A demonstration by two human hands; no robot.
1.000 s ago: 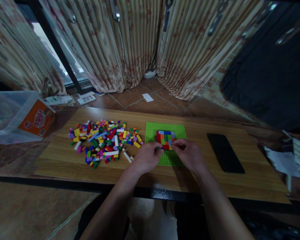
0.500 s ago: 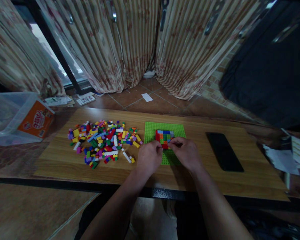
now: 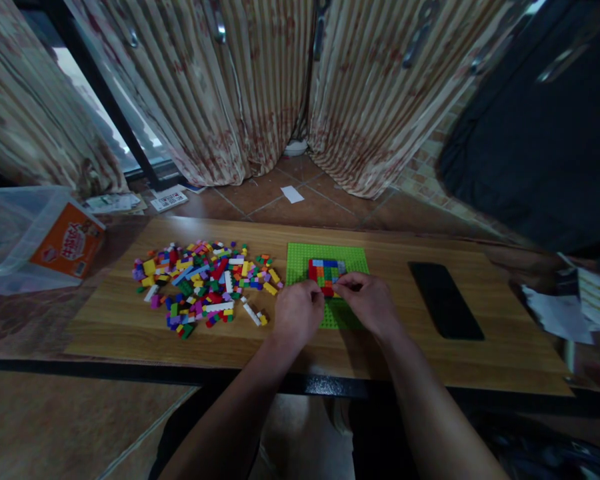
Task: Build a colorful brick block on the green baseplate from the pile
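Observation:
A green studded baseplate (image 3: 300, 257) lies on the table, carrying a low block of coloured building bricks (image 3: 327, 273) edged partly in red and blue. At the block's front left corner is my left hand (image 3: 299, 310), fingers curled; what its fingertips hold, if anything, is hidden. My right hand (image 3: 369, 300) pinches at the front right of the block, and a small building brick seems to be between thumb and forefinger, mostly covered. Both hands rest low over the plate, their fingertips a short way apart.
Loose bricks (image 3: 200, 283) in many colours are spread over the left of the wooden table (image 3: 260, 350). On the right lies a black phone-like slab (image 3: 445, 300). A clear plastic bin (image 3: 23, 237) with an orange label stands beyond the table's left end.
The right fingertips have shifted slightly along the front of the brick block. My left hand stays about where it was. The whole view has drifted a little.

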